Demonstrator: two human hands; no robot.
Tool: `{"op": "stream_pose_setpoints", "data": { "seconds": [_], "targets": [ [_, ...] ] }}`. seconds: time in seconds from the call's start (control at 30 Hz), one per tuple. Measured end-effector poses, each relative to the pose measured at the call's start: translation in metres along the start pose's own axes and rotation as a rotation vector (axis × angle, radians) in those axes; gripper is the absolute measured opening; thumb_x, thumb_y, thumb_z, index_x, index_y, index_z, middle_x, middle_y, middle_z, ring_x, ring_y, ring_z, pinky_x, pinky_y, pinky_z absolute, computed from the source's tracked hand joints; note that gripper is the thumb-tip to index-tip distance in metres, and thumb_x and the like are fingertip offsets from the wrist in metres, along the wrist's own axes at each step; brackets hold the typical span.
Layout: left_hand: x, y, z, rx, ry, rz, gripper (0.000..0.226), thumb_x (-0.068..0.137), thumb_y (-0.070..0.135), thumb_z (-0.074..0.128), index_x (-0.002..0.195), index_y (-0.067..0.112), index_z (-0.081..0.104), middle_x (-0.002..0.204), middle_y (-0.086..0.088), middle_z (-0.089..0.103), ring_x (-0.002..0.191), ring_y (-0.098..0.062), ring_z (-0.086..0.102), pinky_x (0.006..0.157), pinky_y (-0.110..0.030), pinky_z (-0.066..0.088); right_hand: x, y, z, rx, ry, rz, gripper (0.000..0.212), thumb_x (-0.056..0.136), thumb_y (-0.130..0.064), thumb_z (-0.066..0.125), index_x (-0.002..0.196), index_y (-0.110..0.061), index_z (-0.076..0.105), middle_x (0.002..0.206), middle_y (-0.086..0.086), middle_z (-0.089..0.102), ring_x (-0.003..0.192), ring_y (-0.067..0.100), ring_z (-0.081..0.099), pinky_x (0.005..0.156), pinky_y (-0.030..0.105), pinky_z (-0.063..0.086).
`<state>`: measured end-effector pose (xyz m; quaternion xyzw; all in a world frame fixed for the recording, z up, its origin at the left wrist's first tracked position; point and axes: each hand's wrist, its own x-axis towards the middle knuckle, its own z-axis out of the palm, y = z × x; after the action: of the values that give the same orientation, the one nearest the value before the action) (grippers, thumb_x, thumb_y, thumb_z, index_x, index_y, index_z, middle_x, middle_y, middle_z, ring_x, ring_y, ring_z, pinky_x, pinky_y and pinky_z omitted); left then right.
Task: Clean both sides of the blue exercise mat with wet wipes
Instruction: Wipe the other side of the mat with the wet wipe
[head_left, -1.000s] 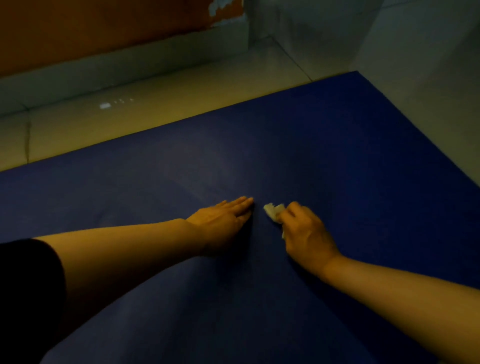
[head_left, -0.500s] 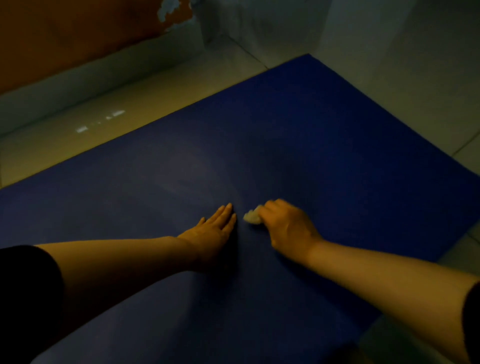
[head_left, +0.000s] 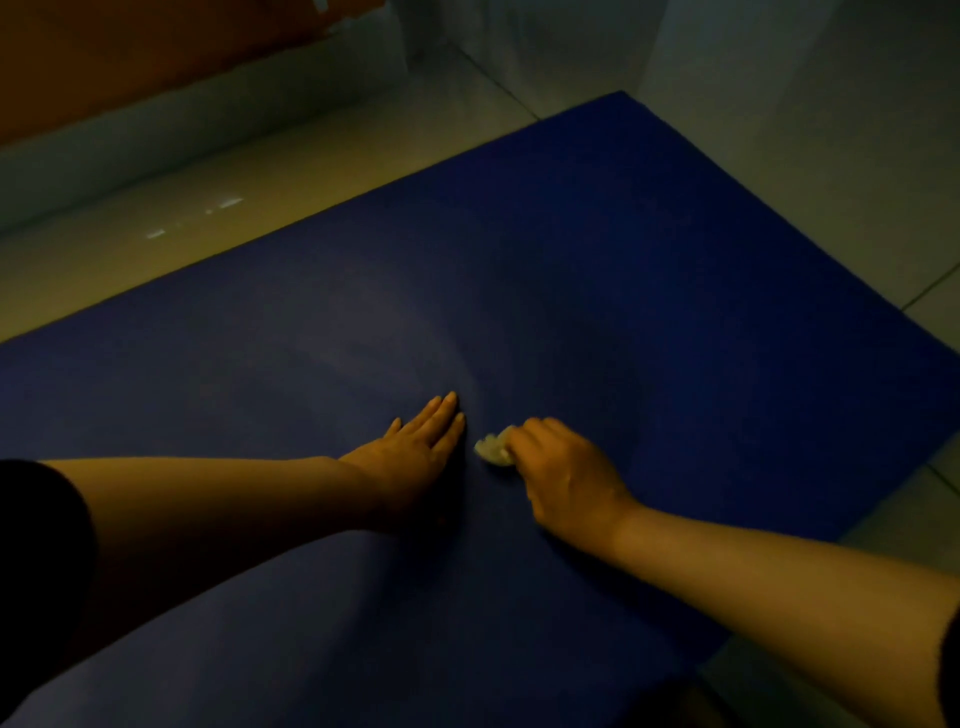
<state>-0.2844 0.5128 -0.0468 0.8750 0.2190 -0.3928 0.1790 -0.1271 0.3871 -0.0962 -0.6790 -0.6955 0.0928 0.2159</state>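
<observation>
The blue exercise mat (head_left: 649, 291) lies flat on the tiled floor and fills most of the view. My left hand (head_left: 415, 447) presses flat on the mat near its middle, fingers straight and together. Just to its right, my right hand (head_left: 561, 478) grips a crumpled white wet wipe (head_left: 493, 449) against the mat surface. Only the wipe's left end shows past my curled fingers. A small gap separates the two hands.
Pale floor tiles (head_left: 260, 171) border the mat at the back and on the right. An orange wall with a pale skirting (head_left: 197, 109) runs along the back left. The mat's far corner (head_left: 621, 96) points toward a grey wall corner.
The view has shifted to take in more floor on the right. My right hand with the wipe has slid a little to the right, away from my left hand, which stays pressed down.
</observation>
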Motion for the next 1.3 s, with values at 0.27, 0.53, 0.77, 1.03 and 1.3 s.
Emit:
{"op": "stream_pose_setpoints", "data": {
  "seconds": [0.27,0.53,0.77,1.03,1.3],
  "targets": [
    [0.002,-0.003,0.01,0.088,0.052,0.069,0.097,0.097,0.015,0.054,0.144,0.032,-0.03,0.15,0.0,-0.042,0.14,-0.033,-0.03,0.116,-0.055,0.003,0.014,0.052,-0.023,-0.099,0.04,0.156,0.011,0.079,0.002,0.05,0.079,-0.006,0.058,0.076,0.008,0.054,0.067,0.03,0.054,0.048,0.037,0.044],
    [0.008,0.0,0.013,0.196,-0.004,0.069,0.093,0.099,0.013,0.05,0.146,0.033,-0.027,0.151,0.003,-0.039,0.138,-0.042,-0.03,0.113,-0.065,0.006,-0.04,0.003,-0.008,0.075,-0.01,-0.085,0.017,0.083,-0.007,0.045,0.09,-0.022,0.045,0.08,-0.002,0.049,0.071,0.012,0.042,0.063,0.022,0.037],
    [0.003,0.001,0.01,0.233,0.013,0.12,0.099,0.099,0.006,0.044,0.125,0.063,-0.033,0.147,0.005,-0.045,0.134,-0.041,-0.036,0.113,-0.065,0.006,-0.028,0.043,-0.023,-0.039,0.175,0.151,0.012,0.085,-0.014,0.037,0.082,-0.014,0.048,0.078,0.008,0.048,0.062,0.024,0.048,0.051,0.034,0.044],
    [0.005,0.007,0.009,0.398,0.071,0.222,0.079,0.101,0.018,0.04,0.148,0.042,-0.018,0.148,0.002,-0.044,0.135,-0.03,-0.04,0.116,-0.061,-0.002,-0.057,0.021,-0.018,0.121,0.041,-0.042,0.018,0.084,-0.004,0.051,0.093,-0.02,0.056,0.09,-0.005,0.051,0.078,0.014,0.052,0.075,0.021,0.047],
    [0.01,0.026,0.006,0.366,-0.027,0.274,0.086,0.097,0.018,0.051,0.151,0.009,-0.015,0.157,-0.002,-0.029,0.142,-0.025,-0.027,0.121,-0.045,0.006,-0.067,0.019,-0.025,0.042,0.081,0.036,0.01,0.087,-0.009,0.049,0.081,-0.016,0.054,0.078,0.003,0.052,0.07,0.019,0.048,0.061,0.032,0.046]
  ]
}}
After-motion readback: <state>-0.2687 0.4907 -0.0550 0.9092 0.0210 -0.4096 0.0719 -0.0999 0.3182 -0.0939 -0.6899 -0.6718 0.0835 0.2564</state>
